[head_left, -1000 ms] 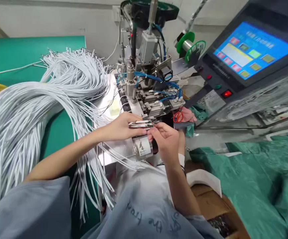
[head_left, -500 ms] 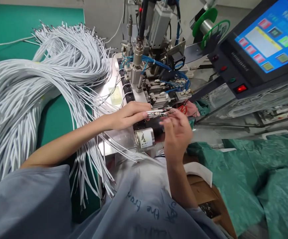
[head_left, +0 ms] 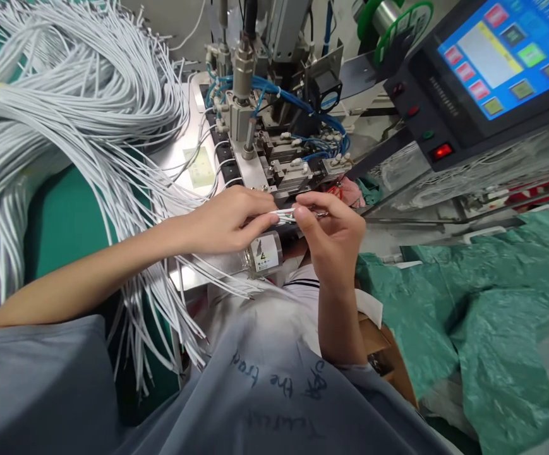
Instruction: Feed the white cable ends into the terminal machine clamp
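Observation:
Between my hands a few white cables [head_left: 285, 215] stretch across, just in front of the machine. My left hand [head_left: 231, 218] is closed on them, thumb against the fingers. My right hand [head_left: 333, 230] pinches the same cables close to their ends, where small metallic tips stick out past the fingers. How many cables are held is hard to make out. To the left, a large bundle of white cables [head_left: 79, 120] covers the work surface, and loose strands run under my left forearm.
A bench machine [head_left: 255, 133] with blue air hoses stands just beyond my hands. Right of it are a solder-like wire spool [head_left: 388, 25] and a control screen [head_left: 506, 57]. A labelled clear container [head_left: 265, 254] sits below my hands. Green plastic sheeting [head_left: 506, 328] lies at right.
My right hand has come in and pinched the cable ends, where before its fingers were loose and blurred. The view has shifted slightly, so the machine and bundle appear further left and higher.

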`<action>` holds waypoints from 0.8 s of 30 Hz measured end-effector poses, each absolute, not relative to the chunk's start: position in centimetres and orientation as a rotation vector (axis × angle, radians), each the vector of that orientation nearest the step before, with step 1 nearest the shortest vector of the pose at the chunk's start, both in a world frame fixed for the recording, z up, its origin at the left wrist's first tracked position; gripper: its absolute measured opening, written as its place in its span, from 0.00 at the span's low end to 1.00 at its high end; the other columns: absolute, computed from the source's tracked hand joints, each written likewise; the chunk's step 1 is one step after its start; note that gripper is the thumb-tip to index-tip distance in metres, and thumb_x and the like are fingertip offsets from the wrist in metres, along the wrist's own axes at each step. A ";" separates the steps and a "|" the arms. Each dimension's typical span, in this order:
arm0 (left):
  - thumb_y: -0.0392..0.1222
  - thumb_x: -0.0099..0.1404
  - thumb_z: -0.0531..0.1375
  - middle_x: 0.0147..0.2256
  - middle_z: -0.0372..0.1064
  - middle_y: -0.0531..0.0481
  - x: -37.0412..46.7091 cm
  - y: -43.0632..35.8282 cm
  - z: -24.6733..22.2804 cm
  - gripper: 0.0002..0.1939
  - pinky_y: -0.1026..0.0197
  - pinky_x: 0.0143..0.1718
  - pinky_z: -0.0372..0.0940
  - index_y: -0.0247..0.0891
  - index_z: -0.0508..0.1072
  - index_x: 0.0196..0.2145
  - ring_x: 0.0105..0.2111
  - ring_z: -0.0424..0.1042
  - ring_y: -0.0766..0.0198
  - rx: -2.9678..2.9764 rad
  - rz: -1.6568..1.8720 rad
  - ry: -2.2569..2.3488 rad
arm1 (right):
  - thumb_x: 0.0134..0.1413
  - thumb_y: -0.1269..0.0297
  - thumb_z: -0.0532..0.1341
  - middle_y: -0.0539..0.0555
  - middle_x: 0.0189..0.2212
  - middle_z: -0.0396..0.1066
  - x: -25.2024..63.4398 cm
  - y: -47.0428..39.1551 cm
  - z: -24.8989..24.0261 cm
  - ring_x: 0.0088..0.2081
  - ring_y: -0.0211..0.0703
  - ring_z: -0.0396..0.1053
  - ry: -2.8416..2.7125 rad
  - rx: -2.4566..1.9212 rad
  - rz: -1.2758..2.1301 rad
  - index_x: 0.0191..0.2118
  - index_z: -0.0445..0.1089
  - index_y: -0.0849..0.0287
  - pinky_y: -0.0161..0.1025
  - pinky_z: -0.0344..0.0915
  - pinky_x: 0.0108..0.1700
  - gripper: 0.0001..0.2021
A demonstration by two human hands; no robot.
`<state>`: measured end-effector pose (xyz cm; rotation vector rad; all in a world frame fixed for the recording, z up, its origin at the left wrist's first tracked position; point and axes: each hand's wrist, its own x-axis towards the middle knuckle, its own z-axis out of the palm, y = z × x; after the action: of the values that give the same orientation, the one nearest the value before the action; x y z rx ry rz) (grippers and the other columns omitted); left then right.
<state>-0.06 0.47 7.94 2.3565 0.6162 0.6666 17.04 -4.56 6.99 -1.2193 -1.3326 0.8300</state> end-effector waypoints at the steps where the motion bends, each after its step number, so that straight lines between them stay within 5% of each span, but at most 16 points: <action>1: 0.36 0.66 0.47 0.20 0.54 0.55 -0.1 0.3 8.1 0.16 0.64 0.25 0.51 0.36 0.58 0.20 0.21 0.53 0.70 2.363 0.652 0.625 | 0.50 0.62 0.63 0.50 0.30 0.72 17.1 -4.6 7.0 0.35 0.42 0.70 -1.306 -1.226 0.875 0.34 0.73 0.53 0.42 0.69 0.40 0.04; 13: 0.38 0.66 0.48 0.17 0.52 0.57 -0.3 0.1 8.8 0.18 0.65 0.23 0.49 0.36 0.57 0.18 0.19 0.51 0.72 2.185 0.581 0.719 | 0.49 0.60 0.63 0.47 0.25 0.68 16.2 -4.3 6.6 0.27 0.35 0.67 -1.019 -1.142 1.185 0.34 0.71 0.55 0.36 0.68 0.33 0.07; 24: 0.39 0.67 0.48 0.18 0.53 0.56 -0.3 0.3 8.8 0.18 0.66 0.24 0.51 0.35 0.58 0.19 0.20 0.53 0.72 2.196 0.622 0.681 | 0.47 0.59 0.64 0.48 0.26 0.68 16.0 -4.5 6.4 0.27 0.36 0.67 -0.974 -1.150 1.083 0.36 0.70 0.53 0.37 0.68 0.33 0.09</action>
<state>-0.29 0.26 8.82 2.1956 0.6814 0.6220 16.01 -4.46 6.37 -1.1500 -0.9742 1.0833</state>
